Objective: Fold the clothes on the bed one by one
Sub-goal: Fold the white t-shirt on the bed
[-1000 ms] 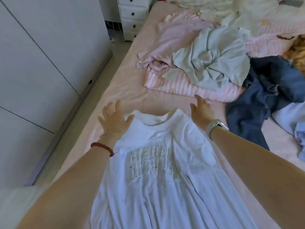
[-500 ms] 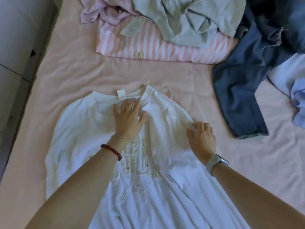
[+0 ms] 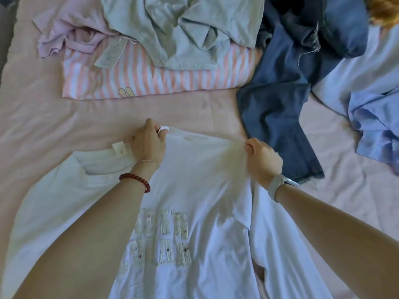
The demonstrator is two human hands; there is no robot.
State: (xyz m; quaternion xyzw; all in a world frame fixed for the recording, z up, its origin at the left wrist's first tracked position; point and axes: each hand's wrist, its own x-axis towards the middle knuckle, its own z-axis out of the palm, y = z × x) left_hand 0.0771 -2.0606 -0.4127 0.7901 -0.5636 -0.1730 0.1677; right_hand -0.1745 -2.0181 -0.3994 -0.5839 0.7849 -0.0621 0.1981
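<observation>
A white T-shirt (image 3: pixel 194 190) with raised lettering lies spread on the pink bed sheet (image 3: pixel 43 130), collar toward the far side. My left hand (image 3: pixel 149 143), with a red bead bracelet on its wrist, pinches the shirt's top edge beside the collar. At the shirt's right shoulder, my right hand (image 3: pixel 263 160), a grey watch on its wrist, grips the fabric with curled fingers. The cloth between the two hands is pulled taut. A neck label (image 3: pixel 118 148) sticks up just left of my left hand.
Beyond the shirt lie a pink-and-white striped garment (image 3: pixel 162 83), a crumpled pale green top (image 3: pixel 183 29) and a lilac piece (image 3: pixel 71 37). Dark blue jeans (image 3: pixel 285 93) spread at the right, next to a light blue shirt (image 3: pixel 371 117).
Both hands went from resting flat on the shirt to gripping its upper edge. The left moved up to the collar and the right up to the shoulder, drawing the fabric tight.
</observation>
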